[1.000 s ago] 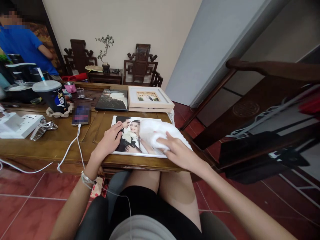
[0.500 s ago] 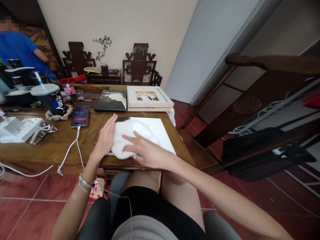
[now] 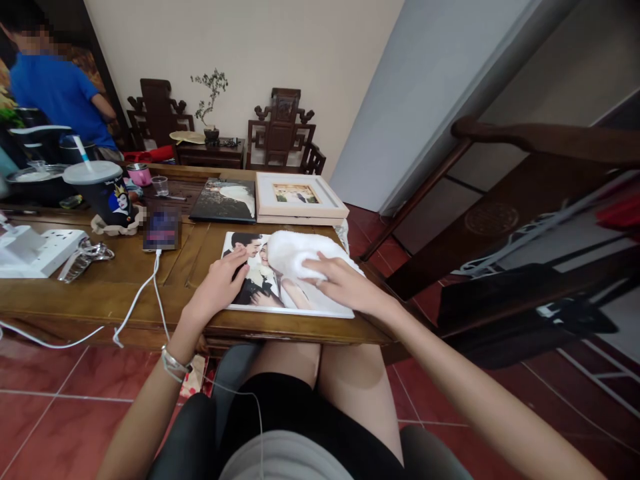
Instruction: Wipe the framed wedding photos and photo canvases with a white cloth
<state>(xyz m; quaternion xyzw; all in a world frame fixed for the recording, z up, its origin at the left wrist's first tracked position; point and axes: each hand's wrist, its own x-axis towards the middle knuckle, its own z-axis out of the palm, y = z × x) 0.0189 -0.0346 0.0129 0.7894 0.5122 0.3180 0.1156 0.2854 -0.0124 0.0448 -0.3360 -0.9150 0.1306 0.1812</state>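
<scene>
A large wedding photo print (image 3: 260, 283) lies flat near the front edge of the wooden table (image 3: 115, 293). My left hand (image 3: 216, 288) rests on its left edge, fingers spread flat on the picture. My right hand (image 3: 345, 288) presses a white cloth (image 3: 295, 253) onto the right half of the print, fingers laid over the cloth. The cloth hides much of the picture's right side.
Behind the print lie a dark photo album (image 3: 225, 200) and a white framed photo (image 3: 297, 197). A phone (image 3: 163, 230) on a white cable, a lidded cup (image 3: 103, 190) and a power strip (image 3: 43, 250) sit at left. A person in blue (image 3: 55, 93) stands far left. A dark wooden chair (image 3: 525, 220) is at right.
My right hand has swept the cloth from the print's left side back to its right half, uncovering the couple in the picture. My left hand stayed on the left edge.
</scene>
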